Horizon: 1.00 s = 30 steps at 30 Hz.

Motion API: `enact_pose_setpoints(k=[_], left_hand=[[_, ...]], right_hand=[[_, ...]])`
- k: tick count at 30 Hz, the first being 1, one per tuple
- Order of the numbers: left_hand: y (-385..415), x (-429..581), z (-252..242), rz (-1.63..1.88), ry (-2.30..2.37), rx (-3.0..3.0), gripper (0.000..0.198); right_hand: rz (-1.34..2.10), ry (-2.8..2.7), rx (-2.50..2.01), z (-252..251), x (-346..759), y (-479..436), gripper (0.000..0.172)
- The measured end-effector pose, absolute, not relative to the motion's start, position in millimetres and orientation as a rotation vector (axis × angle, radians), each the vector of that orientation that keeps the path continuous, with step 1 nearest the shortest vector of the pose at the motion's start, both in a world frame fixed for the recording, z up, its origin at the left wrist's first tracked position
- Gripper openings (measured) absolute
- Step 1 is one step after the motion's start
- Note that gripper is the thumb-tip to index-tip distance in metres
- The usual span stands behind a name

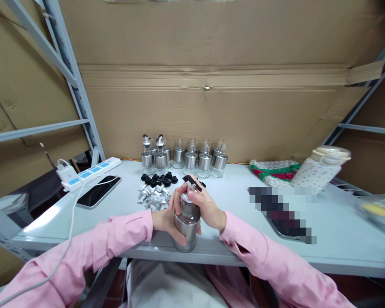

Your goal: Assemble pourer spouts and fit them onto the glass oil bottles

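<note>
An oil bottle (187, 220) of glass with a steel sleeve stands at the table's front edge, slightly tilted. Around its lower body wraps my left hand (167, 223), closed on it. At the neck, my right hand (208, 207) grips the pour spout (191, 188), a silver cap with a black flip lid, seated on the bottle's mouth. Just beyond my hands lie a pile of silver spout parts (154, 196) and a cluster of black stoppers (159, 179). Fingers hide part of the neck.
Several sleeved bottles (205, 161) stand at the back, two with spouts. A power strip (91, 173) and phone (99, 191) lie left, with a white cable (73, 209) crossing my left sleeve. Rightward are a blurred-out device (282, 218), a dotted jar (321, 169) and a cloth (274, 171).
</note>
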State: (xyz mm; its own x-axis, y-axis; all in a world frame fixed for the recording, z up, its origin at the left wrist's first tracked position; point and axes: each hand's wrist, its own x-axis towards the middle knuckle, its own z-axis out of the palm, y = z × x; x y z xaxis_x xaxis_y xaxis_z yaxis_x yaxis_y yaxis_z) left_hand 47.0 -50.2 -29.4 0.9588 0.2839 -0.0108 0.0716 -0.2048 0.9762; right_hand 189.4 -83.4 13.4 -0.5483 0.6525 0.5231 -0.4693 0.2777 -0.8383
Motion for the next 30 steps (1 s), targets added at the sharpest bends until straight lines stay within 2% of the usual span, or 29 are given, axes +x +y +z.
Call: enact_pose_setpoints(k=[9, 15, 19, 23, 27, 30], left_hand=[[-55.6, 47.9, -26.9, 0.177, 0.344, 1.735, 0.063], [-58.1, 53.1, -24.7, 0.229, 0.389, 1.701, 0.064], [-57.9, 55.9, -28.1, 0.298, 0.355, 1.641, 0.069], [-56.2, 56.2, -38.2, 0.323, 0.198, 1.596, 0.073], [-55.3, 55.8, -41.9, 0.336, 0.184, 1.600, 0.058], [-54.7, 55.7, -42.0, 0.337, 0.203, 1.556, 0.056]], right_hand=[[1.297, -1.716, -0.313, 5.8, 194.3, -88.5, 0.034], [0.758, -2.011, -0.710, 21.2, 211.9, -109.5, 0.031], [0.634, -1.891, -0.752, 45.2, 217.6, -108.4, 0.024], [0.468, -1.531, -0.589, 78.7, 212.5, -79.0, 0.023], [0.310, -1.438, -0.554, 97.8, 201.5, -22.7, 0.026], [0.222, -1.450, -0.668, 92.1, 193.3, 24.4, 0.025]])
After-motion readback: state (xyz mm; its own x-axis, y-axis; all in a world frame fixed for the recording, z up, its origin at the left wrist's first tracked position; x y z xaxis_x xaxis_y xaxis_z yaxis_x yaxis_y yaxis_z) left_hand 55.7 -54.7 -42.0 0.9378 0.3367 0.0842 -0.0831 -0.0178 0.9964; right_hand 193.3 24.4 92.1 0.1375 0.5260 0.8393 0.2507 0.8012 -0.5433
